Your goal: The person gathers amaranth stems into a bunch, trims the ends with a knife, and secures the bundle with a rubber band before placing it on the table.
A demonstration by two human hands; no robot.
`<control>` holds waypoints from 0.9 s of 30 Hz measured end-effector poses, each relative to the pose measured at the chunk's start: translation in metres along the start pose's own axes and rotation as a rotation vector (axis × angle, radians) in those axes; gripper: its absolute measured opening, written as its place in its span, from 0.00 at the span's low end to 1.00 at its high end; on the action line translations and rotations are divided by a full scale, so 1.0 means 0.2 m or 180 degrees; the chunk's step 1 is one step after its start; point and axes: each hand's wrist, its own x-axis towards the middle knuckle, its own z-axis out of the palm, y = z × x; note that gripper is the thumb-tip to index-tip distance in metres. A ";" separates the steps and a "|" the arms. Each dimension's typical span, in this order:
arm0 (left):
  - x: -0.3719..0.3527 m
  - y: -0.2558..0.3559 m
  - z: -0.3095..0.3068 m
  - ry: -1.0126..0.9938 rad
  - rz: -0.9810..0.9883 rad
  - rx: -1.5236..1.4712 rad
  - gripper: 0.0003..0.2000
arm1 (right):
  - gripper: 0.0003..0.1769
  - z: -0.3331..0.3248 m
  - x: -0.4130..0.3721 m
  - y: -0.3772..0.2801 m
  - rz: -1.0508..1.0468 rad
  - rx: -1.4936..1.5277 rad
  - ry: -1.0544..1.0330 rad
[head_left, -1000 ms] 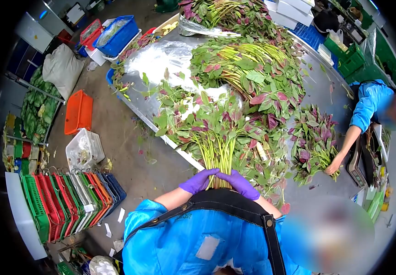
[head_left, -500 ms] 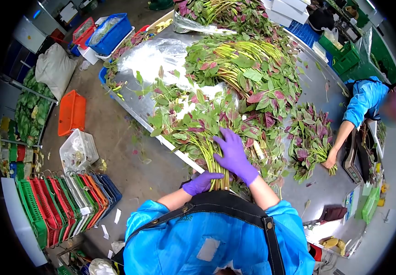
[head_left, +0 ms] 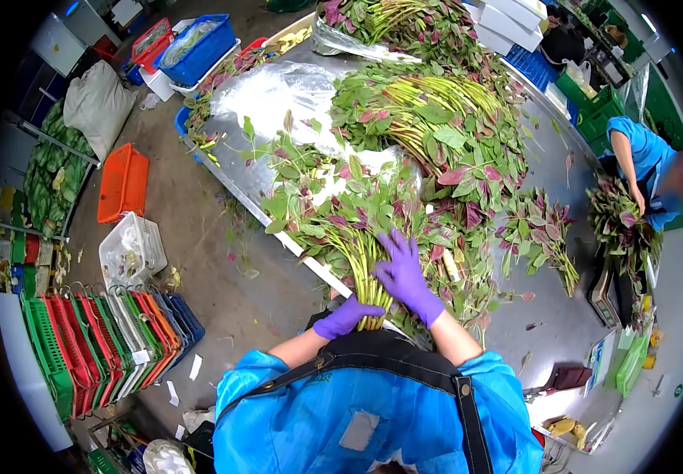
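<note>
Where the stems end: left hand (head_left: 347, 316) clenched round bunch (head_left: 333, 225).
Right hand (head_left: 404, 272): fingers spread flat on the bunch.
Table (head_left: 551, 162): bunch lies at its edge.

I can make out no words or numbers; the white tags (head_left: 142, 357) on the stacked crates (head_left: 112, 347) and my smock's patch (head_left: 355, 430) look blank.

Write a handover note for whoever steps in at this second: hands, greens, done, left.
Left hand: closed around the stem ends of the amaranth bunch at the steel table edge.
Right hand: open, flat on the bunch's stems.
Done: this bunch gathered, stems aligned.
Left: loose amaranth pile behind it; a smaller bunch lies to the right.
</note>
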 end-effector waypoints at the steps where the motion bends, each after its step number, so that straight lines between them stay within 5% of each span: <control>1: 0.00 -0.02 -0.01 0.0156 0.0170 -0.0022 0.28 | 0.06 0.00 -0.05 -0.03 -0.0192 0.0309 -0.0096; 5: 0.00 0.01 -0.05 0.0148 -0.0033 0.0004 0.28 | 0.07 -0.15 -0.29 -0.13 -0.0222 0.1673 -0.0915; 7: -0.02 0.04 -0.06 -0.0184 -0.0328 -0.0169 0.27 | 0.13 -0.26 -0.36 -0.07 0.1619 0.3330 -0.2124; 8: -0.02 0.03 -0.07 -0.0271 -0.0320 -0.0145 0.27 | 0.13 -0.29 -0.34 -0.08 0.1615 0.3332 -0.2124; 10: -0.03 0.04 -0.05 -0.0366 -0.0313 -0.0119 0.27 | 0.15 -0.36 -0.24 -0.06 0.1301 0.0331 -0.1941; 12: -0.04 0.09 -0.01 -0.0657 -0.0353 -0.0515 0.28 | 0.18 -0.30 -0.15 -0.08 0.1215 0.1108 -0.0461; 15: -0.04 0.09 -0.01 -0.0677 -0.0404 -0.0650 0.28 | 0.18 -0.17 0.09 -0.15 0.0463 0.1015 0.0373; 17: -0.05 0.10 0.00 -0.0614 -0.0475 -0.0567 0.29 | 0.17 0.00 0.17 -0.06 0.0687 -0.0047 -0.0594; 20: -0.06 0.11 0.00 -0.0461 -0.0452 -0.0328 0.30 | 0.14 0.06 0.17 -0.02 0.0412 -0.0412 -0.1211; 24: -0.04 0.05 -0.03 -0.0239 -0.0091 -0.0021 0.30 | 0.10 -0.25 -0.02 -0.07 0.1151 0.2320 -0.2937; 27: -0.03 0.08 -0.02 -0.0306 -0.0127 -0.0218 0.30 | 0.11 -0.30 -0.14 0.02 0.0991 0.2218 -0.3571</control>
